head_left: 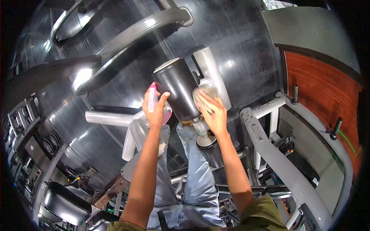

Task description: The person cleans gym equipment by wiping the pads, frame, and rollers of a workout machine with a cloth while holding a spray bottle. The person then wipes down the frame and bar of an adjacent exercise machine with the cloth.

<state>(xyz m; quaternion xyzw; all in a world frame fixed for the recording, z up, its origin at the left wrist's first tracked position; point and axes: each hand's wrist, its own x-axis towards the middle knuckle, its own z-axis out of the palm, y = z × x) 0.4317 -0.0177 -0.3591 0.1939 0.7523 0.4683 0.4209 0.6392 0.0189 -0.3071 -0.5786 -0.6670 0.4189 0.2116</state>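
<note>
A black padded roller (177,88) with a pale end cap sits in front of me, tilted on its metal mount. My left hand (155,106) is closed around a spray bottle (152,101) with a pink and white head; its thumb lies close to the roller's left side. Part of the bottle's pinkish body shows below the palm. On the roller's right side, my right hand (212,113) presses a pale cloth (204,93), both blurred by motion. The fingers partly cover the cloth.
Grey frame tubes (111,118) stand at the left, and a curved grey bar (142,29) crosses above. A light metal tube (212,75) is right of the roller. Another machine frame (269,148) fills the right side; a black seat pad (67,203) is lower left.
</note>
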